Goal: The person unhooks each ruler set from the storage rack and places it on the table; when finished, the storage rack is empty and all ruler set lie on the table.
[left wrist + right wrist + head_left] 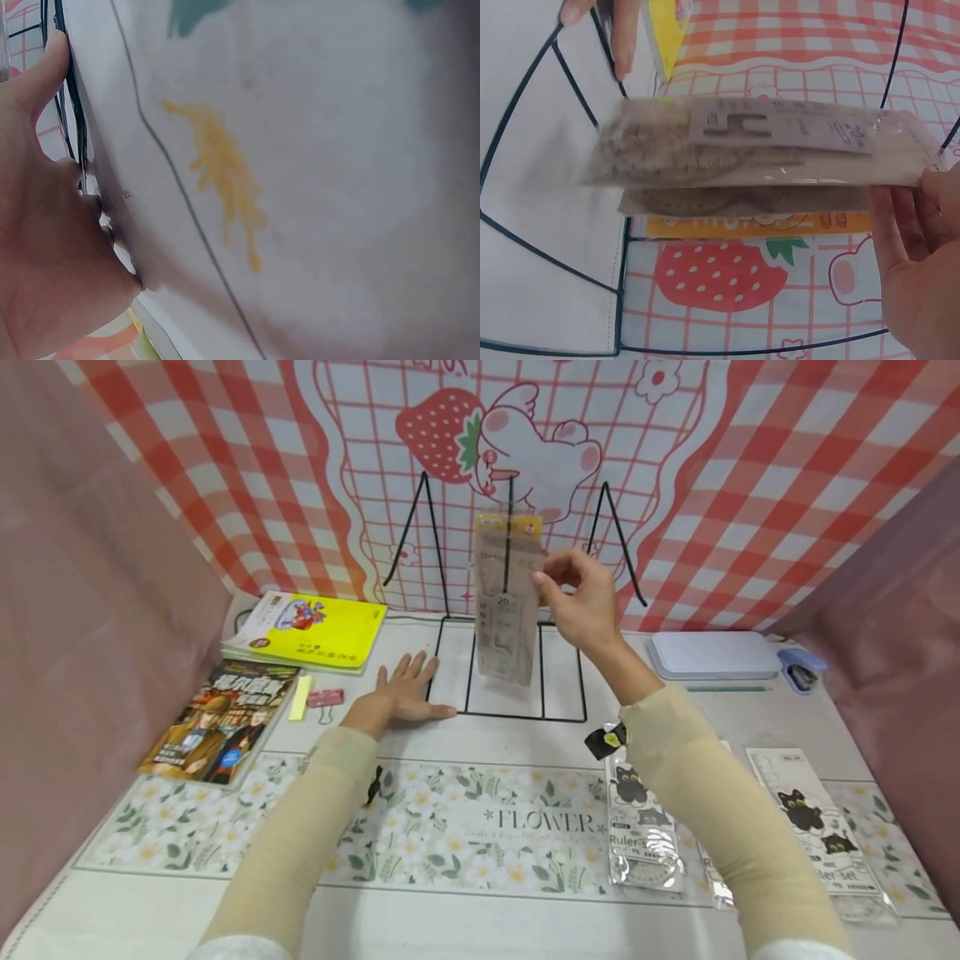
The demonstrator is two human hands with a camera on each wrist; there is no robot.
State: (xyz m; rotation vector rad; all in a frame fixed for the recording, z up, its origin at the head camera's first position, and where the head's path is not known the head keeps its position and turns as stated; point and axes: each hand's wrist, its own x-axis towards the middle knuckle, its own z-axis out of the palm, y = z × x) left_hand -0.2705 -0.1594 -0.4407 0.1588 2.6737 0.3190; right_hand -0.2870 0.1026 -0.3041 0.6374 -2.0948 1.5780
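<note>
A black wire display rack (562, 720) stands against the back, with a prong reaching forward at its middle. Clear-wrapped ruler packets hang there, the front packet (517, 639) brownish with a "20" on it. My right hand (583, 602) pinches this front packet by its right edge between thumb and fingers. In the right wrist view the front packet (742, 161) stands apart from another packet (742, 201) behind it; an orange-printed strip (757, 225) shows below. My left hand (408, 693) lies spread on the table at the rack's left base wire, thumb near the front wire.
At left lie a yellow notebook (330, 631), a comic book (217, 718), a yellow sticky strip (300, 697) and a pink binder clip (326, 697). At right are a pale case (712, 656), a stapler (802, 672), a pencil (727, 689) and cat-print ruler-set packets (641, 818).
</note>
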